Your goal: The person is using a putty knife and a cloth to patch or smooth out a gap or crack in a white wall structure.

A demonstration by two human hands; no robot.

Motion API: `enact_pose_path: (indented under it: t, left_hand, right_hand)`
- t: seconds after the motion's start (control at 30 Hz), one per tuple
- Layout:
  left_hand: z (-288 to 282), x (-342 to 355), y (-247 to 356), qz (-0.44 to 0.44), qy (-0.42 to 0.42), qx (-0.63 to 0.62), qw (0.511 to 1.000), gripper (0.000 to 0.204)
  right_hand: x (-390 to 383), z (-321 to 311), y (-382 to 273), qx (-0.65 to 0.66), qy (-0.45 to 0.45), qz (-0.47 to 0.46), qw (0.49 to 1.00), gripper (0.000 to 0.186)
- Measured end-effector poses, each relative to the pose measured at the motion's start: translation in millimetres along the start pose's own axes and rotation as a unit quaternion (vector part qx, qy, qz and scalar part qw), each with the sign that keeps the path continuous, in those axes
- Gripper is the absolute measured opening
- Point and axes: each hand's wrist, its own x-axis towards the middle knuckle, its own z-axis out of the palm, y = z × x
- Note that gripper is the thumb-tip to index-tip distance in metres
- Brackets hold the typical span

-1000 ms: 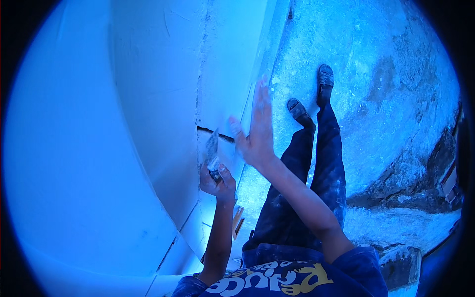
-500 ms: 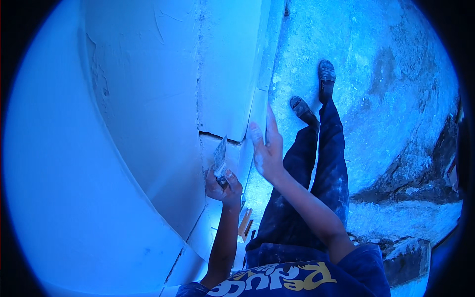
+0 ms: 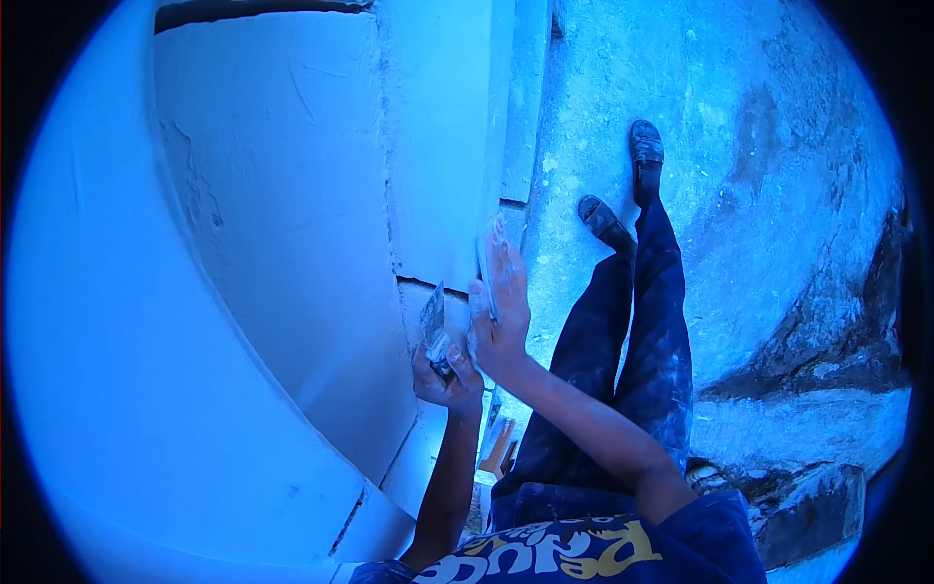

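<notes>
My left hand (image 3: 449, 378) is closed round the handle of a putty knife (image 3: 434, 316), whose blade points up and away from me with pale residue on it. Just beyond the blade a dark gap (image 3: 433, 285) runs between two pale slabs. My right hand (image 3: 501, 310) is open, its whitened fingers stretched out along the outer edge of the pale slab (image 3: 438, 146). Thumb and fingers are apart, and a thin dark line shows between them; whether the palm presses on the edge is hard to tell.
A curved pale wall (image 3: 126, 341) fills the left. Rough, dusty floor (image 3: 759, 195) lies to the right, under my sandalled feet (image 3: 644, 144). Beside my waist stands a small brown wooden piece (image 3: 498, 446). Dark, broken stone (image 3: 808, 516) lies at the lower right.
My right hand has come left and slightly nearer, closer to the putty knife, and its fingers are straighter. My left hand has shifted slightly right and nearer, still gripping the knife. The view has shifted a little.
</notes>
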Motion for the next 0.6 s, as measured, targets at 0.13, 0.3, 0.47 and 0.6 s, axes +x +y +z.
enact_pose_path:
  t: [0.13,0.3,0.47,0.6]
  left_hand:
    - [2,4,8,-0.001,-0.002,0.004,1.0,0.04]
    - [-2,5,11,0.0,-0.001,0.024,1.0,0.041]
    - [-2,3,3,-0.007,-0.007,0.02,1.0,0.041]
    - [3,6,15,-0.031,0.007,0.004,0.999,0.041]
  right_hand:
    - [87,-6,3,-0.01,0.057,-0.042,0.997,0.048]
    - [57,-10,0,-0.048,0.062,-0.092,0.993,0.045]
    - [102,-12,11,-0.024,0.042,-0.054,0.997,0.041]
    - [129,-11,16,0.011,0.072,-0.081,0.994,0.041]
